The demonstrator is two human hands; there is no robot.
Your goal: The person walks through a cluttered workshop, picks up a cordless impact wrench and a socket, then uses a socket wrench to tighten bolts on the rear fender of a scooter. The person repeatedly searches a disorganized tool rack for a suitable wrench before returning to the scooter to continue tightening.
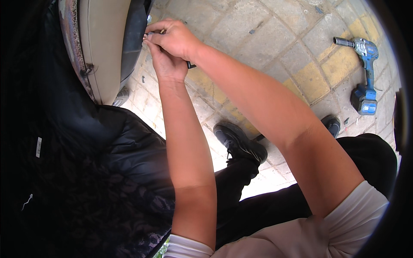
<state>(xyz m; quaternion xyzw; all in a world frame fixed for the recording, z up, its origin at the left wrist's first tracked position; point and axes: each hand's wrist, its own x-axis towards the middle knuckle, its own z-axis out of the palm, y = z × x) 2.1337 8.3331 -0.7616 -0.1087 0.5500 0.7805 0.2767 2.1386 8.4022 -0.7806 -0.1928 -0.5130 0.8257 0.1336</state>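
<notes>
My left hand [169, 66] and my right hand [178, 39] meet at the outer edge of a dark trim piece [133, 41], which runs along a curved beige panel [105, 47]. Both are closed, with fingertips pinched together at the same spot. Something small sits between them, mostly covered by the fingers, and I cannot make out what it is. The right hand lies over part of the left. A bit of a black object [191, 65] pokes out beside my left wrist; the rest is hidden.
A blue and grey cordless impact wrench [367, 64] with a long socket lies on the paving at the right. Black padded material [124, 133] covers the left side. My black shoe [238, 142] stands on the paving bricks [258, 47], which carry yellow markings.
</notes>
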